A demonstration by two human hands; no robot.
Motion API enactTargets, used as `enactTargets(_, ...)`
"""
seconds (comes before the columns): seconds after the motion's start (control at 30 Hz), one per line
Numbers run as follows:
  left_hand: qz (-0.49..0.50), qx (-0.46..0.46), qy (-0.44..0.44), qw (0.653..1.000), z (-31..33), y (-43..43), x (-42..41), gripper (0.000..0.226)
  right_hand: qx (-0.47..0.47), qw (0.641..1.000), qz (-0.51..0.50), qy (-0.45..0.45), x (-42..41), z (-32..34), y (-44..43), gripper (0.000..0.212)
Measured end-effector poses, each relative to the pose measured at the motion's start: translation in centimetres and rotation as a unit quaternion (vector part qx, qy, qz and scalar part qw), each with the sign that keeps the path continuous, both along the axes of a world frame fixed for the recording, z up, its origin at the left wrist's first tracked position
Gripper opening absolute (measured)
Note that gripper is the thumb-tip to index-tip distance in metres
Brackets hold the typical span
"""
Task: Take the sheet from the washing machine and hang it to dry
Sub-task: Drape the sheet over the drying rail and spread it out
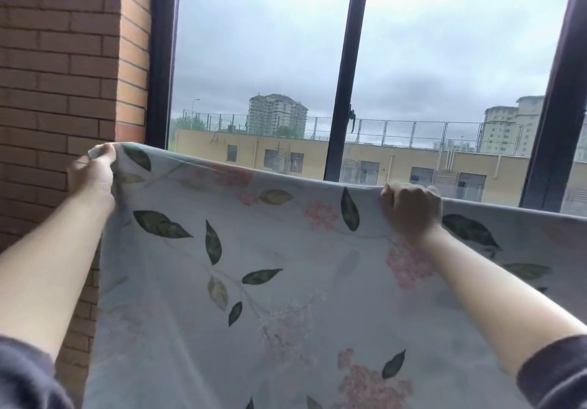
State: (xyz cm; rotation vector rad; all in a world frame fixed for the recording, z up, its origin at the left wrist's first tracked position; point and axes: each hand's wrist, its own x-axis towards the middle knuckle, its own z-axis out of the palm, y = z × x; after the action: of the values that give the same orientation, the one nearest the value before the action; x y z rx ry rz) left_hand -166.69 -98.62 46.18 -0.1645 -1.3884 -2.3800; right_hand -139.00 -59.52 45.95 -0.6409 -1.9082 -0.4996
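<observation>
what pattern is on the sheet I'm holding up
Pale blue-grey sheet printed with dark green leaves and pink flower clusters; head view.

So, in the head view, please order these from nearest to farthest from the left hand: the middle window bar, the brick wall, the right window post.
1. Brick wall, on the left, just beside the left hand that grips the sheet.
2. Middle window bar, in the centre.
3. Right window post, at the far right.
</observation>
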Motion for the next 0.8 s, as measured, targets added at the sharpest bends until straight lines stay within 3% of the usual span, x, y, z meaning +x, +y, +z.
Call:
enactTargets(0.43, -0.03, -0.001, 0.036, 0.999, -0.7, 0.7, -0.8, 0.02, 0.005, 0.999, 0.045, 0.018, 0.4, -1.2, 0.8, 0.043)
enactTargets(0.67, -0.05, -0.032, 0.043, 0.997, -2.4, 1.3, 0.2, 0.019, 0.028, 0.991, 0.058, -0.115, 0.9, -4.5, -2.7, 0.053)
enactTargets(0.73, -0.047, -0.077, 0.05, 0.995, -2.5, 1.4, 0.5, 0.015, 0.015, 0.986, 0.054, -0.157, 0.9, -5.3, -3.6, 0.054)
enactTargets(0.8, -0.036, -0.141, 0.047, 0.988, -2.8, 1.3, 1.2, 0.029, -0.012, 0.977, 0.059, -0.207, 1.4, -6.0, -4.4, 0.056)
